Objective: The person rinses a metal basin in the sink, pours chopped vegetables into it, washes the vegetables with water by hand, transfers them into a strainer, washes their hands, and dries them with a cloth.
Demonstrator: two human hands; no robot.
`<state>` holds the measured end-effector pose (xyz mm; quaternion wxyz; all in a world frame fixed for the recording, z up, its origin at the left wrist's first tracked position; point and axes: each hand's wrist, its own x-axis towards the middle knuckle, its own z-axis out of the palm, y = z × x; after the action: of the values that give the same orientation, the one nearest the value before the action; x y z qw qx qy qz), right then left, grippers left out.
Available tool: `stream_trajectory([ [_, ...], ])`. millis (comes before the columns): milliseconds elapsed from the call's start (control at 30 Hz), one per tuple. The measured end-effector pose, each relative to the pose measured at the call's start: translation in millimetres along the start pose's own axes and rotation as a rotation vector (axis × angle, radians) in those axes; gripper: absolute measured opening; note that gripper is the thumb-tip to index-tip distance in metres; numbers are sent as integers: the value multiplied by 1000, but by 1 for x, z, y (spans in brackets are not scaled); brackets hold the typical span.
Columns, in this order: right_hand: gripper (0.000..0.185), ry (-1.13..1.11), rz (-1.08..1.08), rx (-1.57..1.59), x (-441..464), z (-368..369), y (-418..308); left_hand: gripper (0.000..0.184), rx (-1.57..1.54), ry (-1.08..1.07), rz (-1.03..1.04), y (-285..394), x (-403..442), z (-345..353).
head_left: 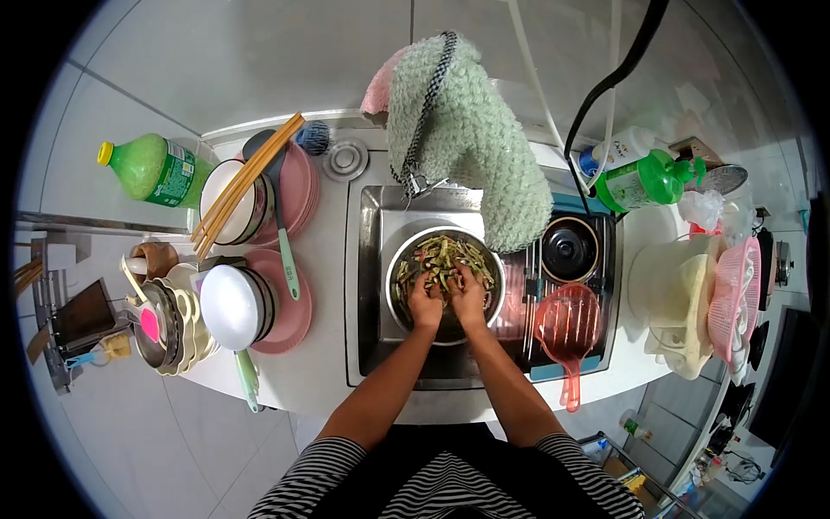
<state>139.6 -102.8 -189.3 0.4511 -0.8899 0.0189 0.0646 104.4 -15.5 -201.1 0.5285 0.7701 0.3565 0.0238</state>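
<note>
Grip of both hands amid chopped vegetables, inside metal bowl.

One sink, one steel bowl, one pale green towel, two green bottles, one red strainer, one round black lid, one pink basket; perhaps five chopsticks, overlapping too closely for certainty.

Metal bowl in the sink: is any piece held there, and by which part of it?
The left hand and right hand are among cut vegetables in the metal bowl, fingertips hidden; whether any is held, and where, cannot be told.
</note>
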Motion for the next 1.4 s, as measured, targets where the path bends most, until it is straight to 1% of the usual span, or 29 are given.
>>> stream_trajectory([
  [33, 43, -3, 0, 1, 1, -10, -11, 35, 2, 2, -2, 4, -3, -5],
  [100, 52, -151, -114, -87, 6, -25, -27, 41, -57, -156, -42, 8, -8, -13],
  [133, 61, -231, -138, -34, 9, -30, -31, 53, -51, -183, -40, 6, -9, -15],
  [167, 61, -232, -138, -34, 11, -34, -35, 53, -50, -183, -41, 5, -14, -18],
  [233, 65, -424, -266, -381, 18, -50, -59, 54, 209, 34, 270, 17, -27, -29],
  [267, 68, -462, -280, -456, 23, -46, -57, 64, 190, 25, 174, 11, -29, -30],
  [300, 68, -461, -282, -456, 29, -41, -55, 64, 189, 26, 175, 5, -28, -28],
  [367, 68, -473, -304, -744, 44, -27, -48, 71, -20, 38, 7, -15, -20, -20],
  [433, 67, -545, -243, -733, 54, -10, -36, 77, -97, 26, -40, -38, -3, -5],
  [500, 63, -663, -61, -710, 55, 5, -25, 81, -446, -91, -551, -37, 14, 5],
  [533, 56, -540, -135, -592, 50, 12, -13, 85, -436, -157, -570, -39, 21, 7],
  [567, 56, -542, -135, -594, 48, 19, -2, 85, -437, -156, -571, -40, 25, 11],
  [633, 45, -421, 25, -352, 41, 28, 13, 75, -404, -114, -573, -35, 27, 20],
  [667, 35, -261, -29, -258, 36, 31, 21, 75, -408, -87, -437, -42, 28, 26],
  [700, 35, -257, -28, -262, 33, 27, 20, 75, -410, -92, -436, -53, 30, 30],
  [767, 38, -239, 102, -251, 28, 18, 14, 64, -148, -74, -245, -75, 34, 37],
  [800, 37, -221, 72, -255, 27, 14, 14, 51, -100, -33, -142, -87, 36, 44],
  [900, 33, -110, 51, -109, 22, 4, 23, 41, 59, -53, -111, -48, 28, 20],
  [933, 33, -154, 131, -135, 21, -3, 21, 29, 122, -48, -5, -52, 30, 19],
  [967, 33, -151, 133, -134, 20, -6, 23, 29, 124, -51, -3, -50, 29, 17],
  [1033, 30, -77, -70, -139, 17, -14, 19, 23, 40, -16, 157, -33, 24, 7],
  [1067, 32, -143, 21, -31, 13, -22, 14, 23, 81, -73, 139, -26, 22, 2],
  [1100, 32, -142, 22, -30, 12, -33, -1, 23, 82, -73, 140, -12, 19, -5],
  [1200, 42, -304, -39, 44, 11, -53, -20, 33, 142, -335, 100, 20, 11, -24],
  [1233, 42, -301, -36, 45, 10, -54, -15, 33, 144, -339, 101, 26, 9, -30],
  [1300, 47, -199, -64, -117, 7, -54, -2, 40, 427, -267, 347, 39, 9, -39],
  [1333, 49, -211, 64, -113, 8, -58, -3, 46, 472, -301, 320, 36, 15, -40],
  [1367, 49, -212, 64, -113, 10, -53, 10, 46, 472, -301, 320, 34, 24, -40],
  [1400, 49, -147, 199, 127, 14, -39, 35, 49, 474, -319, 263, 30, 33, -39],
])
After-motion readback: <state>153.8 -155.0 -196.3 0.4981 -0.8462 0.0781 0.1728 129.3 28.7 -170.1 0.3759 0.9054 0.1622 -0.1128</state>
